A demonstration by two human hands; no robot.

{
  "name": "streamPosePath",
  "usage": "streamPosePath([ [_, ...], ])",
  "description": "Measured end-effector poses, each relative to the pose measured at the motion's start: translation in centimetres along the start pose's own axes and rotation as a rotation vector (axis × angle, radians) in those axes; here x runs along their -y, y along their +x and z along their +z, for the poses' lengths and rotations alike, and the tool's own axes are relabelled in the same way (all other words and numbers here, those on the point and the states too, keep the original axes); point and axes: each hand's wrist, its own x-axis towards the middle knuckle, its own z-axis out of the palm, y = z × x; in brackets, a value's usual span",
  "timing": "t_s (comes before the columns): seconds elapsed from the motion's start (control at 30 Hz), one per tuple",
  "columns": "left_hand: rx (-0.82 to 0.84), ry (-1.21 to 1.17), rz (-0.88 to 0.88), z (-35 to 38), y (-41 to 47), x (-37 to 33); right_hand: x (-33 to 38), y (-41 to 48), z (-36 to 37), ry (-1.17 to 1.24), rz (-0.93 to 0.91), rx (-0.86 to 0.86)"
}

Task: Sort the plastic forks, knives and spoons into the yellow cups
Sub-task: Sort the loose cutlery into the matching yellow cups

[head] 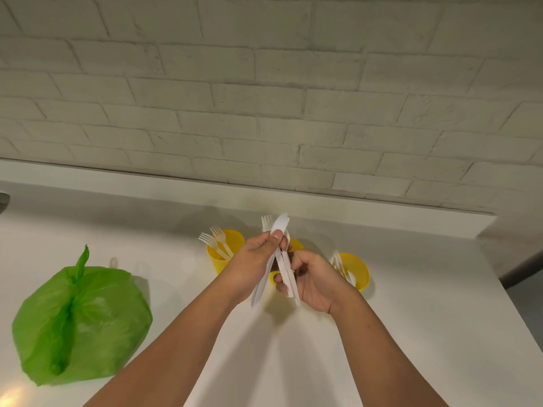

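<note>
Forearms (182, 342): both reach in from the lower edge over the white tabletop (411, 333), wrists converging in front of the cups.
Left hand (249, 265): raised, palm turned inward, its grip pinching one white knife (261, 284) between thumb and fingertips near the blade end.
Right hand (316, 282): lower and just beside, knuckles toward the camera, its grip curled round the handles of a mixed bundle (289, 279); fork tines show at the bundle's top.
Task things: knife and bundle are aloft, crossing each other in front of the middle cup (296, 245); the left cup (224, 255) holds forks (216, 239); the right cup (358, 271) holds white pieces, apparently spoons, though blurred.
Step in hand: likely drawing the knife free of the bundle for its cup.
Doing it well: pull along the knife's length so its neighbours do not spill; hold the right grip firm; lower the knife handle-first into the middle cup, whose contents are hidden behind the hands.
Elsewhere: a tied green bag (79, 318) sits well apart at left; a pale brick wall (264, 98) stands behind.
</note>
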Motion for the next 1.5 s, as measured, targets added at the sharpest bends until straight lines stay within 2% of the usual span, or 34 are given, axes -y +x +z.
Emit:
streamPosePath([
  [0.07,-0.099,-0.062,0.003,0.3,0.4,0.1,-0.1,0.2,-0.1,0.009,0.004,-0.075],
  [0.13,-0.228,-0.203,-0.011,0.3,1.0,0.2,-0.6,0.5,0.1,-0.193,-0.083,-0.257],
  [0.17,-0.28,-0.284,-0.008,0.3,1.3,0.1,-0.9,0.4,0.2,-0.392,-0.209,-0.404],
  [0.2,-0.308,-0.346,0.004,0.3,1.5,-0.2,-1.1,0.1,0.3,-0.617,-0.388,-0.581],
  [0.23,-0.324,-0.372,0.013,0.2,1.5,-0.4,-1.2,-0.3,0.5,-0.796,-0.592,-0.688],
  [0.27,-0.331,-0.373,0.018,0.2,1.5,-0.6,-1.2,-0.8,0.8,-0.933,-0.773,-0.698],
  [0.3,-0.337,-0.362,0.017,0.2,1.5,-0.6,-1.2,-1.3,1.4,-1.036,-0.852,-0.631],
  [0.37,-0.331,-0.342,0.011,0.4,1.4,-0.6,-1.2,-1.6,2.3,-1.242,-0.78,-0.46],
  [0.43,-0.316,-0.344,0.003,0.7,1.4,-0.7,-1.1,-1.1,3.0,-1.365,-0.652,-0.38],
  [0.53,-0.309,-0.343,-0.005,1.1,1.2,-1.0,-0.7,0.0,3.4,-1.219,-0.541,-0.383],
  [0.67,-0.274,-0.281,-0.021,0.6,0.9,-0.8,-0.6,0.4,3.4,-1.165,-0.45,-0.327],
  [0.83,-0.191,-0.039,-0.031,0.0,0.4,0.2,-0.3,-0.3,3.8,-0.806,-0.191,-0.091],
  [0.93,-0.18,-0.054,-0.089,-0.5,0.3,0.6,-0.3,-0.5,3.5,-0.66,-0.164,-0.025],
  [1.03,-0.235,0.026,-0.028,-1.9,0.2,1.2,0.3,-1.1,2.7,-0.589,-0.175,0.004],
  [1.1,-0.255,0.122,0.037,-3.2,0.1,1.6,1.3,-1.7,2.1,-0.536,-0.222,-0.034],
  [1.2,-0.311,0.21,0.111,-5.2,0.3,1.3,3.1,-1.9,0.7,-0.526,-0.368,-0.213],
  [1.33,-0.421,0.228,0.204,-7.9,1.5,0.1,4.4,-0.4,-1.3,-0.917,-0.534,-0.53],
  [1.5,-0.503,0.395,0.272,-10.5,3.5,0.1,2.7,3.6,-2.5,-1.149,-0.518,-0.63],
])
